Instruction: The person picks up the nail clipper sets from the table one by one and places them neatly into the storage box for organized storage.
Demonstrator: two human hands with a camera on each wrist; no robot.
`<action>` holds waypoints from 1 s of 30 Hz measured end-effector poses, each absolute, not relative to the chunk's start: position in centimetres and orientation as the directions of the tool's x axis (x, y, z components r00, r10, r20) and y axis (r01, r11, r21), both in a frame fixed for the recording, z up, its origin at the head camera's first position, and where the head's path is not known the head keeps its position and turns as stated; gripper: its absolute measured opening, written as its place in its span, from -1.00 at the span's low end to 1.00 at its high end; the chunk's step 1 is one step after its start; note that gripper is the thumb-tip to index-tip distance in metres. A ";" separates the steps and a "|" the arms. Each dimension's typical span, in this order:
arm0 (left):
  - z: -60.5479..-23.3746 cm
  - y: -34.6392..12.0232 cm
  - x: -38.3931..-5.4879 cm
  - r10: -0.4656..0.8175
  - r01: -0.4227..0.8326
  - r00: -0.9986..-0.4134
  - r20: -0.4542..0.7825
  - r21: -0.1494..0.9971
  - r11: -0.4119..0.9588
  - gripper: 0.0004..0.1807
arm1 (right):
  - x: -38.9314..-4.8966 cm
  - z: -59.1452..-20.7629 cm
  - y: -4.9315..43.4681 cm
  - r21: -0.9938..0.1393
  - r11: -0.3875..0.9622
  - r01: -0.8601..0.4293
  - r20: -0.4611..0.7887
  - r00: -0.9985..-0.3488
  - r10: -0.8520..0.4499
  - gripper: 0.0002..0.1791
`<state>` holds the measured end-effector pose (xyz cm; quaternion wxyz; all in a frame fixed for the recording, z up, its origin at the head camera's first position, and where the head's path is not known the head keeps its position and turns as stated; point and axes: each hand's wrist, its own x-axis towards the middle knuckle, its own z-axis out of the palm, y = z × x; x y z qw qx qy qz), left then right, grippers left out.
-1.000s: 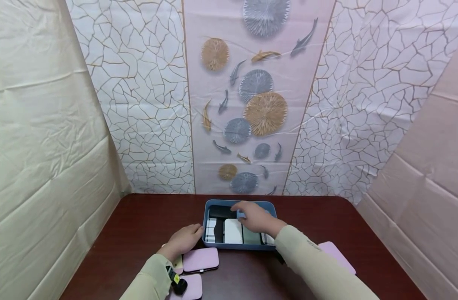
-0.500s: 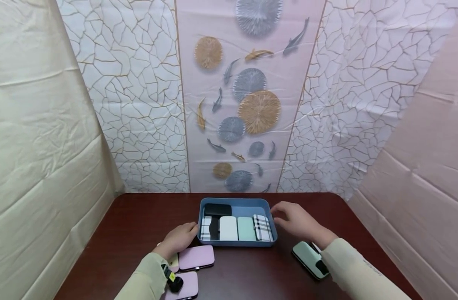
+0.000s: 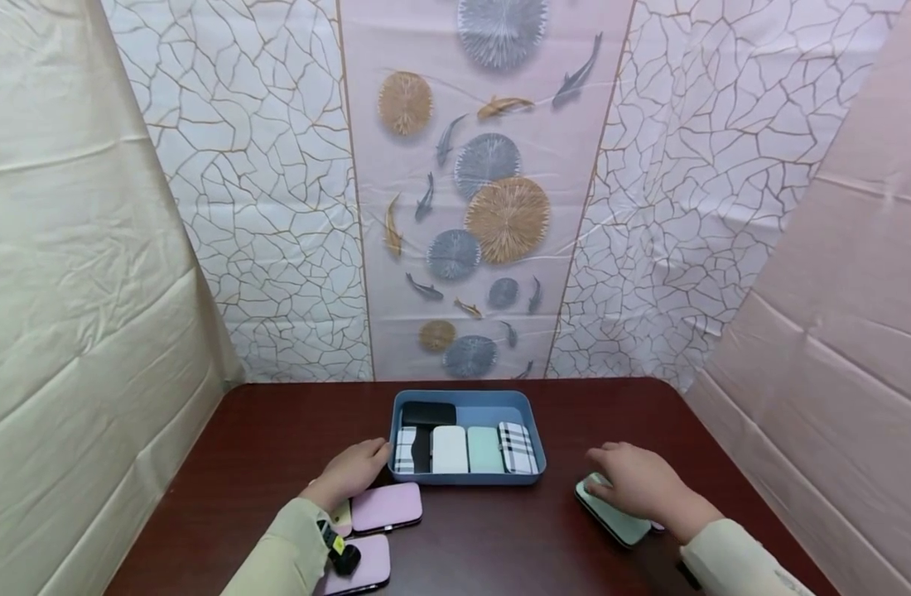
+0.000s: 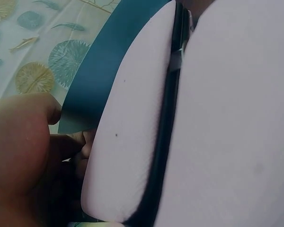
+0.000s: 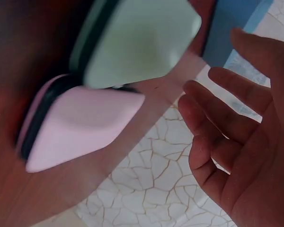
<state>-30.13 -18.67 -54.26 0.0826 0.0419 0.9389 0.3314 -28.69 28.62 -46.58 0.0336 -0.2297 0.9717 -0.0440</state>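
My left hand point(image 3: 354, 474) rests with its fingertips against the left wall of a blue tray point(image 3: 463, 479); how firmly it touches cannot be told. In the left wrist view, the thumb point(image 4: 49, 111) is beside the tray's wall. My right hand point(image 3: 638, 478) is over a flat mint-green case point(image 3: 618, 520) with a dark edge, on the right of the table. In the right wrist view its loosely bent fingers point(image 5: 213, 109) are apart from that mint case point(image 5: 142, 47). Close beside it lies a pink case point(image 5: 85, 120), mostly hidden in the head view.
Inside the tray lie a black case point(image 3: 429, 413), a white case point(image 3: 449, 449), a mint case point(image 3: 485, 449) and checked cases, one at the right point(image 3: 517, 447). Near my left hand are pink cases point(image 3: 386, 507) and a yellow one point(image 3: 341, 519). Patterned cloth point(image 3: 463, 314) hangs behind the table.
My right hand has left the space above the tray and moved right and nearer, over the mint case. The left hand has stayed at the tray's left side. The head view has shifted slightly.
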 end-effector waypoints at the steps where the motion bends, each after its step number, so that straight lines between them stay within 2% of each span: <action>1: -54.2 -18.6 -30.1 0.134 0.025 -0.983 -0.127 0.630 0.776 -0.31 | -28.4 -46.7 29.0 -0.085 0.891 -0.445 -0.055 -0.891 -0.450 -0.42; 11: -54.4 -18.6 -30.4 0.127 0.015 -0.983 -0.131 0.637 0.771 -0.30 | -25.6 -48.3 30.6 0.050 0.904 -0.425 -0.007 -0.905 -0.425 -0.37; 16: -54.6 -18.5 -30.5 0.137 0.025 -0.983 -0.126 0.639 0.769 -0.30 | -25.0 -49.2 31.0 0.067 0.907 -0.417 0.042 -0.907 -0.420 -0.39; 21: -54.6 -18.5 -30.3 0.137 0.021 -0.982 -0.133 0.634 0.773 -0.29 | -24.7 -49.8 30.0 0.021 0.889 -0.457 0.064 -0.887 -0.457 -0.40; 26: -54.5 -18.6 -30.2 0.139 0.034 -0.983 -0.119 0.628 0.777 -0.30 | -24.7 -50.3 27.8 -0.066 0.820 -0.569 0.066 -0.823 -0.565 -0.43; 30: -54.4 -18.8 -30.2 0.151 0.046 -0.982 -0.114 0.632 0.773 -0.31 | -24.5 -50.5 26.5 -0.134 0.801 -0.584 0.047 -0.811 -0.583 -0.46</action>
